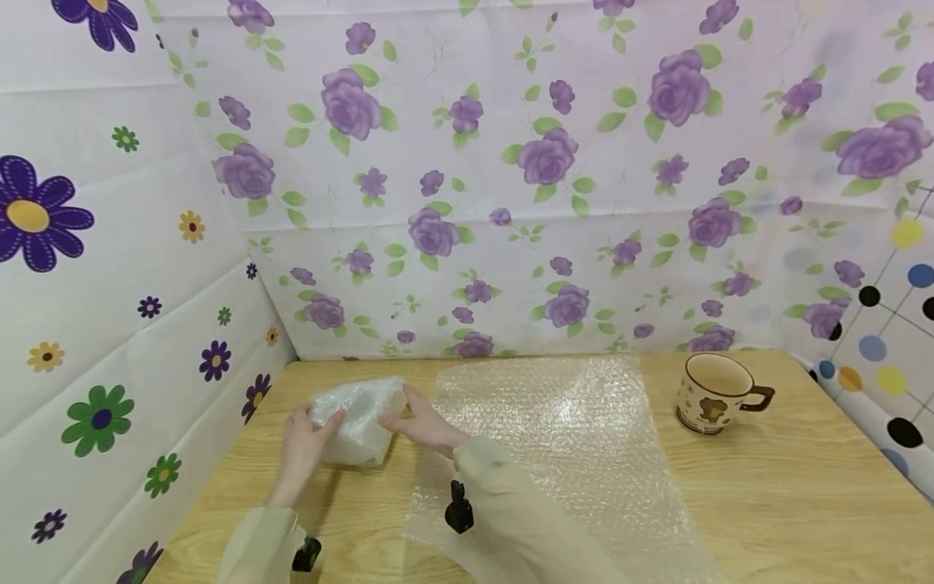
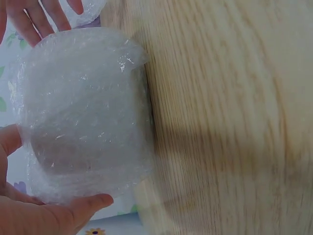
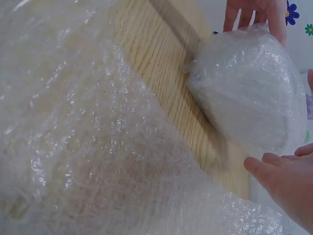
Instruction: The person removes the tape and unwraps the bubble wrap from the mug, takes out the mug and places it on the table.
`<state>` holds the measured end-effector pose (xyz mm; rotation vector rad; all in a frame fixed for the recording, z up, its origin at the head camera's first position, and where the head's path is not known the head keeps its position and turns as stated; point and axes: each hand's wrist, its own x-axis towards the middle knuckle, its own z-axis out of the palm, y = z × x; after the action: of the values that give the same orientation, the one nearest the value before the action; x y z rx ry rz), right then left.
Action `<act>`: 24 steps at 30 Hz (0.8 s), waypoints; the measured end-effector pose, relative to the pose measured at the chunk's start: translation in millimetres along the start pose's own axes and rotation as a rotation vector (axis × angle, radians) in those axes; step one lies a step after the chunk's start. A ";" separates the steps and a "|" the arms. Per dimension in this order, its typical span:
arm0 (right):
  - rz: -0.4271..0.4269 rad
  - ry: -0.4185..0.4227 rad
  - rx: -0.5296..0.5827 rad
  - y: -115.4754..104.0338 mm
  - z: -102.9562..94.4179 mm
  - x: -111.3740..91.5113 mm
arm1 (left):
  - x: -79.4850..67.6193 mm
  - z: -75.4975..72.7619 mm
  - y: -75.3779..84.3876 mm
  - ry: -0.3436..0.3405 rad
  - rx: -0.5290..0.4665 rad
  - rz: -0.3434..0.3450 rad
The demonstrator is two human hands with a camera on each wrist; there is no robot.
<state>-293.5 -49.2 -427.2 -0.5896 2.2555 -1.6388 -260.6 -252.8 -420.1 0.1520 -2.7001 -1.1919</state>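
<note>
A bundle wrapped in bubble wrap (image 1: 361,426) is at the left of the table; the wrap hides what is inside. My left hand (image 1: 301,446) holds its left side, with the thumb on the near face and fingers toward the back. My right hand (image 1: 430,426) is at the bundle's right side, thumb and fingers spread apart. In the left wrist view the right fingers (image 2: 41,19) look extended by the bundle's far end. The right wrist view has the right thumb (image 3: 259,169) just off the wrap.
A flat sheet of bubble wrap (image 1: 562,430) covers the middle of the wooden table (image 1: 788,487), partly under my right sleeve. At the right stands a cream mug (image 1: 711,393) with a bear picture and brown handle. Floral sheets (image 1: 511,203) hang behind and at the sides.
</note>
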 end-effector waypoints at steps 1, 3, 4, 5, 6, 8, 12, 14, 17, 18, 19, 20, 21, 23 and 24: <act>0.004 0.000 -0.009 -0.2 0.4 0.0 | 0.4 -0.4 -0.6 0.000 -0.004 0.005; 0.006 0.004 -0.019 -0.3 1.1 0.2 | 1.1 -1.4 -1.5 0.000 -0.014 0.013; 0.011 0.006 -0.026 -0.5 1.3 0.0 | 1.4 -1.8 -1.7 0.001 -0.015 0.017; 0.010 0.010 -0.031 -0.6 1.5 -0.1 | 1.3 -2.4 -1.9 -0.001 -0.016 0.017; 0.010 0.014 -0.035 -0.9 1.7 -0.3 | 1.1 -2.8 -2.1 -0.003 -0.019 0.014; 0.016 0.017 -0.043 -1.6 2.0 -0.8 | 0.7 -3.6 -2.0 -0.005 -0.023 0.010; 0.017 0.016 -0.040 -2.6 2.6 -1.2 | 0.3 -4.5 -1.7 -0.013 -0.025 0.008; 0.004 0.014 -0.035 -2.4 3.0 -1.0 | 0.2 -5.0 -2.0 -0.016 -0.022 0.007; -0.024 0.027 -0.039 -0.9 3.6 0.1 | -0.2 -5.8 -2.4 -0.012 -0.026 0.012; -0.022 0.033 -0.044 0.2 3.9 0.6 | -0.3 -6.2 -2.8 -0.010 -0.027 0.012; -0.021 0.038 -0.049 1.7 4.2 1.2 | -0.3 -6.5 -3.2 -0.009 -0.028 0.011; -0.019 0.042 -0.054 3.3 4.5 1.9 | -0.4 -6.8 -3.5 -0.008 -0.029 0.010; -0.032 0.044 -0.047 5.1 5.0 2.9 | -0.5 -7.1 -3.8 -0.007 -0.028 0.009; -0.061 0.031 -0.026 8.1 5.9 4.7 | -0.3 -7.8 -4.8 -0.009 -0.025 -0.003; -0.078 0.023 -0.019 9.6 6.3 5.6 | -0.3 -8.2 -5.2 -0.011 -0.024 -0.009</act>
<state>-297.0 -54.6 -438.2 -0.6749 2.2936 -1.6709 -258.5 -262.2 -418.6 0.1551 -2.6964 -1.2303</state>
